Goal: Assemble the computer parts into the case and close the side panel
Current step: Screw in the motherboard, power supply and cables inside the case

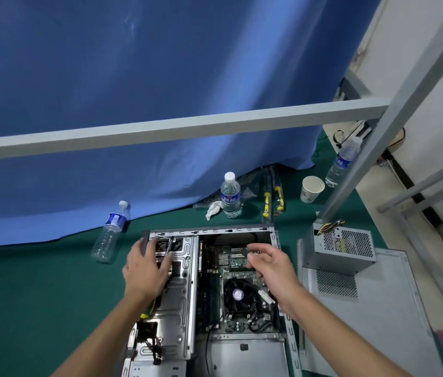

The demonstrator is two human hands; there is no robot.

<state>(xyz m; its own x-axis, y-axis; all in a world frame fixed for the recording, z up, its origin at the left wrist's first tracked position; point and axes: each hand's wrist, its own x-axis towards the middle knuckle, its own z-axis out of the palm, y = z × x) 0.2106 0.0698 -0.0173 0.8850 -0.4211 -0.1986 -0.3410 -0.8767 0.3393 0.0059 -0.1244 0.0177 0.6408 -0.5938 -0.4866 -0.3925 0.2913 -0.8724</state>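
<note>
From the head camera, the open computer case (206,295) lay on its side on the green table cover (38,295), its motherboard (231,273) and the round CPU fan (238,293) exposed. The left hand (144,270) rested on the metal drive cage (176,281) at the case's left side, fingers spread and mostly straight, gripping nothing; a dark screwdriver (170,244) stood just beyond its fingertips, and contact was hard to judge. The right hand (267,263) hovered over the motherboard, its thumb and fingers pinching a small dark part (244,251), possibly a card or connector, too blurred to name. The grey power supply (342,248) sat outside the case to the right, resting on the detached side panel (364,308). One water bottle (110,232) lay tilted left of the case, another water bottle (230,195) stood upright behind it beside a crumpled tissue (213,209), and a paper cup (312,189) stood further right. A blue curtain (133,77) hung behind.
</note>
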